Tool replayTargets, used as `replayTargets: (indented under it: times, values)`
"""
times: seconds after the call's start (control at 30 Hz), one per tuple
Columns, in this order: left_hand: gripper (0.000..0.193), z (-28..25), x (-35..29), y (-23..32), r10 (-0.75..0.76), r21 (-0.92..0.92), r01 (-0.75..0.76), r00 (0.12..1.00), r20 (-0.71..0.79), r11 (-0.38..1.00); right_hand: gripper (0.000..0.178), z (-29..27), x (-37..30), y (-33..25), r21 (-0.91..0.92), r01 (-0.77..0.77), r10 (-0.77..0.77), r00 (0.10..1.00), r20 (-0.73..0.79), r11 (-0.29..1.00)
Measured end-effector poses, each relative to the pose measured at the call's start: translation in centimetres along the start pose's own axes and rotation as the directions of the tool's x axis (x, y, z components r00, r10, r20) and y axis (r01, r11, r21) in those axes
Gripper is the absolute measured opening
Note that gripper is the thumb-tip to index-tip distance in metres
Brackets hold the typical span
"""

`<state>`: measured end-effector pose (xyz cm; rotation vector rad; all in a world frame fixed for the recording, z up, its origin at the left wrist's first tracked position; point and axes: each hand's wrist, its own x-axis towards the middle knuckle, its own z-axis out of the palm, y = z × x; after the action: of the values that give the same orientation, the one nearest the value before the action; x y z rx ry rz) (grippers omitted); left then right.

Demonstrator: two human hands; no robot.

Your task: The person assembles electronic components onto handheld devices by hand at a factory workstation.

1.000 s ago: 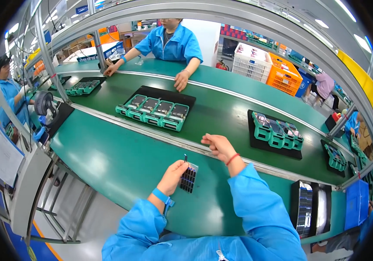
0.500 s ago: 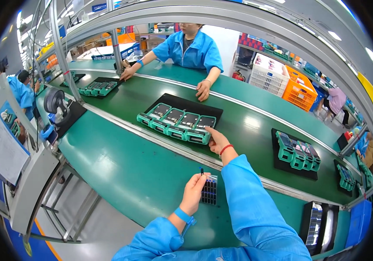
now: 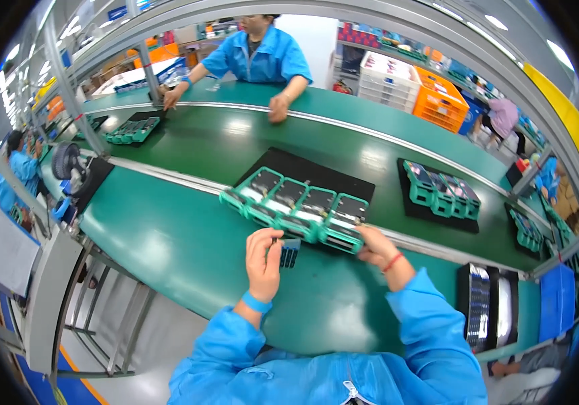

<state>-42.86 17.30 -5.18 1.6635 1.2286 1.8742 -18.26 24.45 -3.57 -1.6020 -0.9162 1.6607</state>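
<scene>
A green fixture (image 3: 313, 206) with several slots, each bearing a dark flat device, hangs tilted over the metal rail, its back part in front of a black mat (image 3: 323, 172). My right hand (image 3: 380, 250) is closed on the fixture's right end. Just below the fixture's near edge is my left hand (image 3: 262, 263), fingers bent together, holding a small clear sheet of black pieces (image 3: 290, 254). Whether the left fingertips also touch the fixture is not clear.
Another loaded green fixture (image 3: 441, 192) lies on its mat to the right along the dark green belt. Across the belt stands a co-worker (image 3: 255, 57) in blue. A black tray (image 3: 488, 307) and a blue bin (image 3: 557, 302) are at the right; a black tape reel (image 3: 67, 160) stands left.
My right hand has gripped the fixture and drawn it up off the belt toward me. The left hand with the sheet has moved up beside it. The co-worker's hand has left the mat.
</scene>
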Motion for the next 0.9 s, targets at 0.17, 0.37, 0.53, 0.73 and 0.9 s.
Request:
replayTargets:
  times: [0.17,0.37,0.53,0.73,0.9]
  values:
    - [0.004,-0.8,-0.1,6.4,0.202,0.128,-0.369,0.732,0.651,0.921,0.043,-14.8,-7.1,5.6,0.053,-0.047,0.056,0.982,-0.182,0.997]
    - [0.008,1.6,0.2,6.4,0.141,0.090,-0.462,0.442,0.886,0.882,0.049,-15.8,-10.7,11.0,-0.677,0.367,-0.741,0.532,-0.410,0.638]
    - [0.008,3.7,1.3,4.2,0.153,0.123,-0.610,0.380,0.912,0.782,0.031,-10.0,-9.1,9.0,-0.524,0.442,-0.683,0.522,-0.510,0.728]
    - [0.008,3.5,2.3,3.4,0.134,0.115,-0.650,0.320,0.938,0.752,0.067,-9.1,-12.4,4.7,-0.976,0.210,-0.889,0.455,0.047,0.056]
    - [0.008,3.5,2.9,3.2,0.196,0.044,-0.796,0.202,0.960,0.603,0.064,-8.1,-10.9,3.6,-0.848,0.362,-0.681,0.507,0.528,-0.387]
